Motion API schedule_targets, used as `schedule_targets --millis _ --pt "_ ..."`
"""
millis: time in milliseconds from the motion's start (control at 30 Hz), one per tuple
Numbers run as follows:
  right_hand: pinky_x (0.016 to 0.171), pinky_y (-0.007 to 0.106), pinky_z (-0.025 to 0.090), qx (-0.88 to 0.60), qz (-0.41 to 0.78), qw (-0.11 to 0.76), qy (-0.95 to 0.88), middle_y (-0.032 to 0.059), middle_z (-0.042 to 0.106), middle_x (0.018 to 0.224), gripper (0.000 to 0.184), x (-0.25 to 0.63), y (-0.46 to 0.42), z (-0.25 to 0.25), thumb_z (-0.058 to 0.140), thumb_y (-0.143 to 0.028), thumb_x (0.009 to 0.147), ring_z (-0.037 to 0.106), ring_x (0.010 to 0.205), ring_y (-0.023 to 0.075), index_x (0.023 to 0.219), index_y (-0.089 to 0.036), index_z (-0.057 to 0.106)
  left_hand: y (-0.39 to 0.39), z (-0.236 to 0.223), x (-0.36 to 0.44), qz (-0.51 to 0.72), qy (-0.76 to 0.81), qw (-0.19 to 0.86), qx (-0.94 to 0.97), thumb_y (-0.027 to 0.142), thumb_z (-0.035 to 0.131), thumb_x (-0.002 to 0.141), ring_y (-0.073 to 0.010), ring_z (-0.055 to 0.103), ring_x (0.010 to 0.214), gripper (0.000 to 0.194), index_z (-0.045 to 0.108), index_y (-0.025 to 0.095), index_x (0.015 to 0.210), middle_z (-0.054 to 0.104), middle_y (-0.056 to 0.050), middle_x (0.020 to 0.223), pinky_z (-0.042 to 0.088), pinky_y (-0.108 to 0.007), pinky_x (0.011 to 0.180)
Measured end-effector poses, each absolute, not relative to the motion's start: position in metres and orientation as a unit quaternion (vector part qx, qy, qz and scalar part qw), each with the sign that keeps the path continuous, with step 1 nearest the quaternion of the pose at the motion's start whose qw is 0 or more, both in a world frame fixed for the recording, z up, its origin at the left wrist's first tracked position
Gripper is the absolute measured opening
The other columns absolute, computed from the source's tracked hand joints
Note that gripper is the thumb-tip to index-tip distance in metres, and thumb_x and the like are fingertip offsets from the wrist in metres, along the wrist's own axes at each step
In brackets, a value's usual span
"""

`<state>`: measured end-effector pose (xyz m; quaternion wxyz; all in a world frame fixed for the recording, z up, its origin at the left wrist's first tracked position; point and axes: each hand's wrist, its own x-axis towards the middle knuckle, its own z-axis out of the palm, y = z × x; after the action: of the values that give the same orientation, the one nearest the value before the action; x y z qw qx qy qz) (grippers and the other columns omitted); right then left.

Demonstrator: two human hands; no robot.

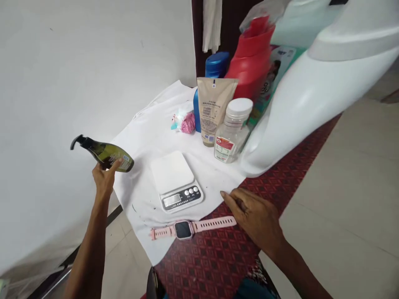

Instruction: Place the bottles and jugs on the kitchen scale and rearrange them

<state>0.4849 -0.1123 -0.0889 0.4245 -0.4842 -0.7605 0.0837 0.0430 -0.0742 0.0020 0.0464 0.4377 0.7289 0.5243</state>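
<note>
My left hand is closed around a dark green pump bottle, held tilted in the air left of the table, its black pump pointing up and left. Beyond the right end of a pink smartwatch, my right hand is at the table's right edge. Its fingers are loosely curled, the thumb stands apart, and I see nothing in it. Between the two hands, a white digital kitchen scale lies with nothing on its platform. The watch lies flat in front of the scale, straps stretched out.
On the white cloth stand a beige squeeze tube, a clear jar with a white lid, a blue bottle and a red bottle. A large white bottle leans at right. A pink wrapped item lies behind the scale.
</note>
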Motion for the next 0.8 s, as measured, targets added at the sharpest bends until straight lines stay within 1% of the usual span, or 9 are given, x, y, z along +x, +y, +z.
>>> schedule_targets --millis 100,167,267,433,567,700,800 --pt "0.057 0.029 0.037 -0.487 0.111 0.434 -0.750 -0.0049 0.051 0.058 0.050 0.484 -0.113 -0.089 0.056 -0.040 0.113 0.050 0.050 0.0113 0.067 -0.025 0.044 -0.102 0.029 0.078 0.561 0.681 0.085 0.462 0.048 0.097 0.067 -0.0280 0.076 0.100 0.054 0.081 0.015 0.107 0.081 -0.011 0.109 0.065 -0.042 0.091" --pt "0.056 0.030 0.034 -0.492 0.135 0.436 -0.741 -0.0048 0.051 0.057 0.050 0.484 -0.113 -0.090 0.057 -0.041 0.111 0.047 0.049 0.0116 0.066 -0.025 0.043 -0.111 0.047 0.105 0.548 0.670 0.091 0.492 0.048 0.099 0.066 -0.0279 0.076 0.098 0.051 0.081 0.017 0.102 0.081 -0.009 0.105 0.065 -0.043 0.090" --pt "0.057 0.031 0.032 -0.501 0.159 0.438 -0.730 -0.0045 0.050 0.056 0.048 0.483 -0.114 -0.089 0.058 -0.041 0.108 0.045 0.049 0.0124 0.065 -0.025 0.043 -0.114 0.060 0.147 0.522 0.660 0.116 0.527 0.048 0.102 0.060 -0.0266 0.076 0.092 0.054 0.080 0.017 0.099 0.081 -0.008 0.101 0.064 -0.041 0.085" --pt "0.060 0.031 0.033 -0.503 0.177 0.446 -0.718 -0.0038 0.048 0.056 0.046 0.482 -0.114 -0.088 0.057 -0.042 0.106 0.046 0.052 0.0137 0.065 -0.026 0.041 -0.106 0.043 0.194 0.481 0.639 0.174 0.575 0.050 0.099 0.063 -0.0211 0.071 0.082 0.054 0.079 0.018 0.102 0.080 -0.006 0.098 0.059 -0.035 0.074" --pt "0.061 0.031 0.033 -0.502 0.180 0.451 -0.716 -0.0030 0.050 0.058 0.045 0.482 -0.115 -0.089 0.056 -0.042 0.105 0.048 0.054 0.0143 0.066 -0.026 0.042 -0.101 0.027 0.203 0.458 0.655 0.174 0.575 0.052 0.098 0.064 -0.0214 0.069 0.083 0.053 0.078 0.018 0.100 0.078 -0.007 0.097 0.056 -0.034 0.071" --pt "0.061 0.031 0.032 -0.502 0.180 0.458 -0.712 -0.0031 0.049 0.058 0.044 0.482 -0.115 -0.089 0.057 -0.041 0.106 0.047 0.054 0.0142 0.067 -0.025 0.042 -0.102 0.023 0.202 0.440 0.662 0.175 0.581 0.053 0.097 0.066 -0.0245 0.072 0.090 0.057 0.076 0.018 0.106 0.079 -0.009 0.105 0.058 -0.037 0.075" --pt "0.061 0.031 0.032 -0.501 0.183 0.461 -0.709 -0.0035 0.048 0.058 0.045 0.482 -0.116 -0.090 0.057 -0.040 0.106 0.047 0.054 0.0138 0.067 -0.025 0.042 -0.105 0.024 0.200 0.423 0.656 0.195 0.594 0.055 0.098 0.066 -0.0289 0.074 0.102 0.065 0.073 0.020 0.114 0.079 -0.011 0.114 0.061 -0.043 0.086"
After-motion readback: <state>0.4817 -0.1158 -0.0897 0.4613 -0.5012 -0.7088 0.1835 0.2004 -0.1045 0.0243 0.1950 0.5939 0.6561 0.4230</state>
